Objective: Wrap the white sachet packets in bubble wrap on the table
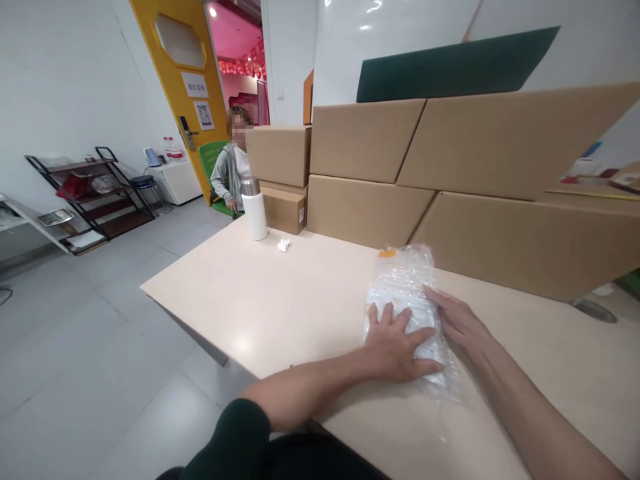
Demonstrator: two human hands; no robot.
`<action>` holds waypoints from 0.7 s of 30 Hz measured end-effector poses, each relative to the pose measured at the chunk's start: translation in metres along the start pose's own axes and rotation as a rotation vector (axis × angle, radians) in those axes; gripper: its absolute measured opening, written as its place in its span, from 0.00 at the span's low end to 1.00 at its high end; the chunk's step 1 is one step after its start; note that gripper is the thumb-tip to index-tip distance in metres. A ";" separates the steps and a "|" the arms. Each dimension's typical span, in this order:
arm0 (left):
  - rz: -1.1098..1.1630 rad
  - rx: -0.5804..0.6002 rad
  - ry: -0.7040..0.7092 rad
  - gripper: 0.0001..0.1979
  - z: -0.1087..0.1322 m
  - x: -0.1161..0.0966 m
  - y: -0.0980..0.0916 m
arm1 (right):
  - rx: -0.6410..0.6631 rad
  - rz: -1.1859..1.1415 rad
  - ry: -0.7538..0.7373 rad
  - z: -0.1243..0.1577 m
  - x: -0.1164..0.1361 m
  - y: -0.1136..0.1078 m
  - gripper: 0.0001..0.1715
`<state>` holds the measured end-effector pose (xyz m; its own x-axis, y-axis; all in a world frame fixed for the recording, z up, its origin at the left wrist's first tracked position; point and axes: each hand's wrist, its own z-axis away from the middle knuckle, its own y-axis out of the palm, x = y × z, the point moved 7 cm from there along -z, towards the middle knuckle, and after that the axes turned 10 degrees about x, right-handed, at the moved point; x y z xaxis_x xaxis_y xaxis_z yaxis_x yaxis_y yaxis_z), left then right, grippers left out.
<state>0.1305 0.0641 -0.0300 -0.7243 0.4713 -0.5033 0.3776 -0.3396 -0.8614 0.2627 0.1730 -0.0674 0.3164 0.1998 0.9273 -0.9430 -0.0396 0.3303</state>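
A flat white package wrapped in clear plastic (pixel 403 273) lies on the pale table (pixel 310 300), close to the boxes. The wrap is crinkled and shiny, with loose film spreading past the right and near edges. A small orange patch shows at its far left corner. My left hand (pixel 397 347) lies flat on top, fingers spread, pressing the package. At the right edge my right hand (pixel 460 323) is turned on its side, with fingers closed against the wrapped edge. Some of its fingertips are hidden by the film.
Cardboard boxes (pixel 370 207) stand stacked along the table's far side, with a dark green panel (pixel 450 63) on top. A white bottle (pixel 256 217) and a crumpled white scrap (pixel 283 245) stand to the left. Beyond the table, a person (pixel 230 170) sits on a green chair.
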 end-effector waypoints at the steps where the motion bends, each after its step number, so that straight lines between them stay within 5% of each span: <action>1: 0.009 -0.008 0.005 0.35 0.000 0.000 -0.001 | -0.018 -0.001 0.017 0.003 -0.003 -0.001 0.20; 6: 0.057 -0.054 0.021 0.38 0.003 0.000 -0.004 | -0.152 0.091 -0.024 0.022 0.001 0.004 0.67; 9: 0.095 -0.071 0.018 0.43 0.006 0.002 -0.004 | -0.100 0.157 -0.027 0.031 0.003 0.013 0.83; 13: 0.097 -0.118 0.030 0.44 0.008 0.004 -0.017 | -0.095 0.272 -0.070 0.043 0.013 0.017 0.84; 17: -0.094 -0.231 0.061 0.46 0.007 0.005 -0.065 | 0.009 0.392 -0.194 0.066 0.035 0.035 0.77; 21: -0.038 0.016 0.030 0.49 0.008 0.022 -0.101 | 0.208 0.423 -0.239 0.095 0.052 0.064 0.69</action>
<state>0.0717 0.1028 0.0464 -0.7203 0.5077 -0.4725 0.3411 -0.3339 -0.8787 0.2284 0.0877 0.0183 -0.0497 -0.1035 0.9934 -0.9609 -0.2665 -0.0759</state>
